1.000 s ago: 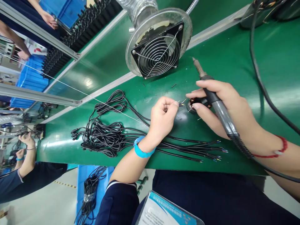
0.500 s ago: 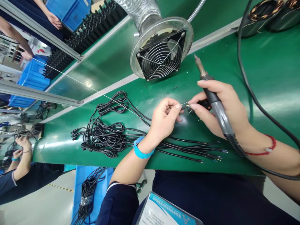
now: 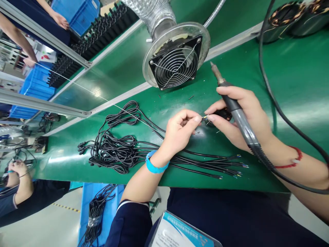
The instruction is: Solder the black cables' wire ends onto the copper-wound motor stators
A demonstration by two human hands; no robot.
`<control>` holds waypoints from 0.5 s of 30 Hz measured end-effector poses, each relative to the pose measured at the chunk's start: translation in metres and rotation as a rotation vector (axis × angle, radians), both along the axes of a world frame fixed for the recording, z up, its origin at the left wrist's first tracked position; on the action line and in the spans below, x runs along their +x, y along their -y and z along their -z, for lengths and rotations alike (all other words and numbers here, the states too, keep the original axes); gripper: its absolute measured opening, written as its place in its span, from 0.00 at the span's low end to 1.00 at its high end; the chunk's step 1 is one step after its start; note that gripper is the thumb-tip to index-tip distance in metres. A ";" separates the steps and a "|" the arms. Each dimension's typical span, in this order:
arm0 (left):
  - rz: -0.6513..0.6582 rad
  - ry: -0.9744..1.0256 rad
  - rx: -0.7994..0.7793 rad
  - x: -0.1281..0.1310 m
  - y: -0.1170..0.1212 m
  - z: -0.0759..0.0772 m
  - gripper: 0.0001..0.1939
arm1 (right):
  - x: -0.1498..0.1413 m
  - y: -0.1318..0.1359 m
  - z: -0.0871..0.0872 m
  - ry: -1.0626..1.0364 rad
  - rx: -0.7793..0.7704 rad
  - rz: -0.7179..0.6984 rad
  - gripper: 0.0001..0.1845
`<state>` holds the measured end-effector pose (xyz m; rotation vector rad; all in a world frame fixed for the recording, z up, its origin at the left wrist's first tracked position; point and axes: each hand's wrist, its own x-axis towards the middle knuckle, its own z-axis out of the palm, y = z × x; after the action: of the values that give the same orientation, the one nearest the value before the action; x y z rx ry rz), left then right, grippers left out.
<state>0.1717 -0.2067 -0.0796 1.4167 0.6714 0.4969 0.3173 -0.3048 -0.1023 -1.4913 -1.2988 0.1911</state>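
Between its thumb and forefinger my left hand (image 3: pixel 181 128) pinches the end of a black cable (image 3: pixel 204 118), where thin coloured wires come out. My right hand (image 3: pixel 246 116) is wrapped around a soldering iron (image 3: pixel 239 115), whose tip points up and away toward the fan. Its thumb and fingertip are at the cable's wire ends. Behind those fingers, partly hidden, sits a small dark part with copper colour (image 3: pixel 224 114). Under and beside my left forearm lie several black cables (image 3: pixel 205 163), their stripped ends pointing right.
A fume fan (image 3: pixel 176 70) on a foil duct stands at the back. Coiled cables (image 3: pixel 118 151) lie on the left, and copper-wound motor parts (image 3: pixel 282 20) at the back right. A blue bin (image 3: pixel 86 199) with bundled cables is below the bench edge. Co-workers' hands show at far left.
My right thumb and forefinger have shifted slightly at the wire ends, and my left fingers have moved a little right along the cable. The co-worker's hands at far left have lowered.
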 end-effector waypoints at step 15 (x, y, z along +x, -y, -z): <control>-0.040 -0.146 0.305 0.001 -0.003 0.009 0.03 | 0.011 0.001 0.003 0.210 -0.108 -0.076 0.28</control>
<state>0.1729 -0.2038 -0.0888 1.7419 0.7654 0.5484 0.3279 -0.3056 -0.1051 -1.5872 -1.5352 0.1583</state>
